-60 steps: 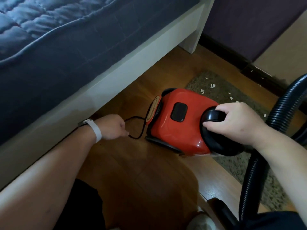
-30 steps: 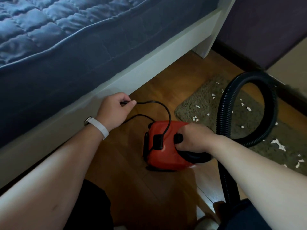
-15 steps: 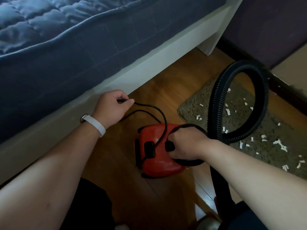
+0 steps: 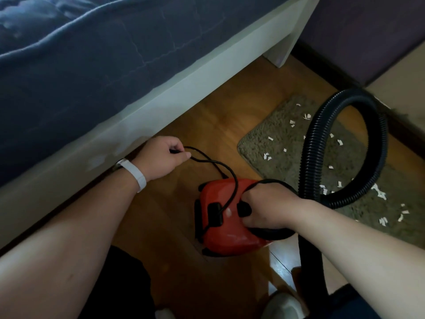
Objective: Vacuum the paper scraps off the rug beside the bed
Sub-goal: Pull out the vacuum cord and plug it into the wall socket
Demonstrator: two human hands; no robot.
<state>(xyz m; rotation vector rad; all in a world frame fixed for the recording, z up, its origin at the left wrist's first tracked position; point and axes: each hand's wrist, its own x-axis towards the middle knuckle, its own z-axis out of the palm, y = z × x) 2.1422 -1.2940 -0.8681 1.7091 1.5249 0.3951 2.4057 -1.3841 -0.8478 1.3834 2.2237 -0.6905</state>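
Note:
A small red canister vacuum [image 4: 220, 236] stands on the wooden floor beside the bed. My right hand [image 4: 268, 209] grips its black top handle. My left hand [image 4: 163, 157] pinches the black power cord [image 4: 232, 183], which loops from my fingers across the vacuum's top. A black ribbed hose [image 4: 312, 143] arches from the vacuum over a shaggy grey-brown rug [image 4: 287, 143]. Several white paper scraps [image 4: 268, 156] lie scattered on the rug.
The bed with a blue quilt [image 4: 92, 54] and white frame [image 4: 184, 88] runs along the left. Its leg [image 4: 282, 51] stands near a dark wall [image 4: 358, 35] with a skirting board. My shoe [image 4: 282, 305] shows at the bottom edge.
The cord has been drawn out further by my left hand, toward the bed. My right hand has kept its hold on the vacuum, which was set lower and nearer me, and the hose arched over the rug.

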